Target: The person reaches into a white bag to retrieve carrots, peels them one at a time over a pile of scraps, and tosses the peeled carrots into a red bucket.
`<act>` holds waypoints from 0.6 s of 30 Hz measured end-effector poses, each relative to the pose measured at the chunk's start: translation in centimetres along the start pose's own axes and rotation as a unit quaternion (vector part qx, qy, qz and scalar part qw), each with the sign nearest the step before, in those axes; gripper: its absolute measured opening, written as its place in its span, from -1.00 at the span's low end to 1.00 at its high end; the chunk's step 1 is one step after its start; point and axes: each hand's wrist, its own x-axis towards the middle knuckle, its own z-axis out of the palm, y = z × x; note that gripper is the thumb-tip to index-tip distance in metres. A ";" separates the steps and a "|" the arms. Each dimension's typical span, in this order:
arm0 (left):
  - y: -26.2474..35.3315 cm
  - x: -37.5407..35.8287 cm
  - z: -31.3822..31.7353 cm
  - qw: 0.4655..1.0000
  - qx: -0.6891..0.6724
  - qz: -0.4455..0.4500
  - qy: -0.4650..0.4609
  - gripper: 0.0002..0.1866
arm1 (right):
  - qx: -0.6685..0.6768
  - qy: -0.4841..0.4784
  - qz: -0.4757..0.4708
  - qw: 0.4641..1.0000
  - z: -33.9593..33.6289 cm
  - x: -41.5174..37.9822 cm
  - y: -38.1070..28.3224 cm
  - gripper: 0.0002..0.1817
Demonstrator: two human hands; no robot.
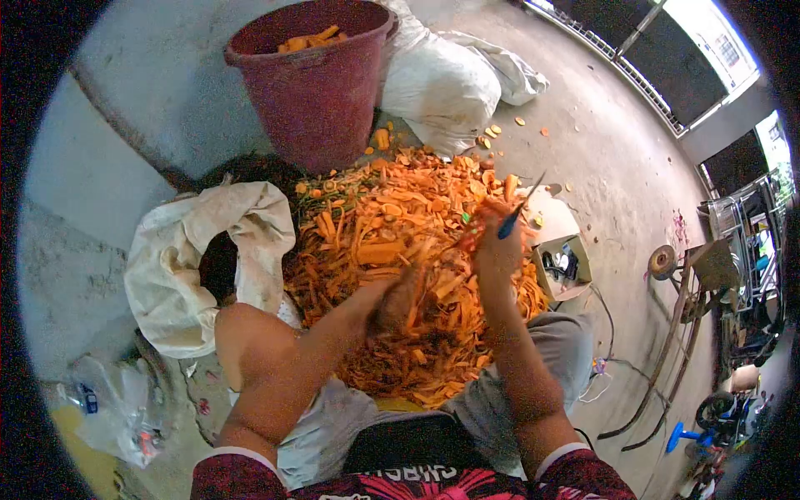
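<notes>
A large heap of cut orange pieces [379, 252], carrot-like strips, chunks and rounds, lies on the floor between my legs. My right hand [497, 250] is raised over the heap's right side, closed around a knife [507, 225] with a blue handle. Its thin blade points up and to the right, away from the heap. Low over the middle of the heap, my left hand [396, 302] is smeared by motion. Its fingers, and anything in them, cannot be made out.
Behind the heap stands a maroon bucket [312, 100] with orange pieces inside. White sacks [442, 87] lie beside it. An open, rolled-down sack [167, 267] sits at left. A cardboard box [567, 287] is at right, with a hand cart [667, 333] farther out.
</notes>
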 end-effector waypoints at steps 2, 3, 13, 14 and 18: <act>0.0 0.5 -0.3 0.999 0.003 0.034 0.033 -0.64 | -0.004 -0.060 0.008 0.998 1.4 -2.3 0.2 -0.75; -0.1 1.0 -0.6 0.998 0.005 0.050 0.050 -0.63 | -0.054 -0.081 0.003 0.995 2.0 -3.3 0.7 -0.75; -4.7 5.4 -2.7 0.982 0.150 0.070 -0.089 -0.63 | -0.259 0.116 -0.048 0.958 -1.5 0.9 1.8 -0.80; -3.9 4.2 -2.2 0.990 0.107 0.047 -0.078 -0.65 | -0.255 0.119 -0.039 0.959 -2.2 1.3 2.7 -0.80; -1.2 2.2 -1.6 0.998 -0.027 -0.002 -0.059 -0.68 | -0.188 0.055 -0.018 0.981 -0.3 -0.7 -0.6 -0.80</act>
